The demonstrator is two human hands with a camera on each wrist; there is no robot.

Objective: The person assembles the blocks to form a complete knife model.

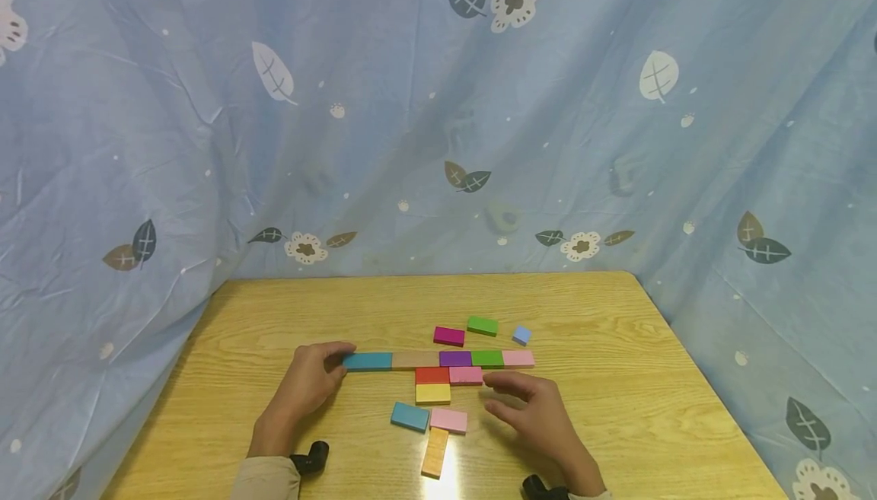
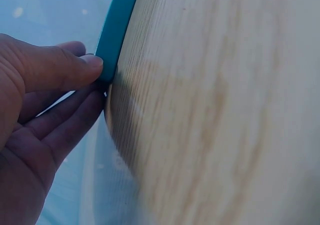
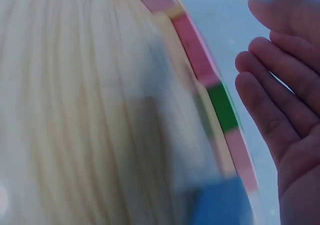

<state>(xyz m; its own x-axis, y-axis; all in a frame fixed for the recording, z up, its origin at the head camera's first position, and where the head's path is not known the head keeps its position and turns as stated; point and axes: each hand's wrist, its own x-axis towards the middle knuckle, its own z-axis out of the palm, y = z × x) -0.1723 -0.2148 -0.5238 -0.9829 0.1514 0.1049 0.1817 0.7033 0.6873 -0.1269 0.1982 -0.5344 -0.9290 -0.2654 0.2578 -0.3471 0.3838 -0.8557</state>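
Note:
In the head view a long row of blocks runs across the table, and a long blue block [image 1: 368, 362] forms its left end. My left hand [image 1: 317, 377] pinches that end, thumb on the near side and fingers beyond; the left wrist view shows the thumb [image 2: 92, 62] against the block's edge. To its right come a tan block [image 1: 415, 360], a purple block [image 1: 455, 358], a green block [image 1: 487, 359] and a pale pink block [image 1: 518, 358]. My right hand [image 1: 530, 405] hovers beside the darker pink block [image 1: 467, 376], fingers relaxed and apart from it.
A red block [image 1: 432, 375] and a yellow block [image 1: 433, 394] sit below the row. Nearer lie loose blue [image 1: 409, 416], pink [image 1: 448, 421] and orange [image 1: 435, 453] blocks. Behind the row are magenta [image 1: 449, 335], green [image 1: 483, 326] and small blue [image 1: 522, 335] blocks. A patterned curtain [image 1: 384, 119] surrounds the table.

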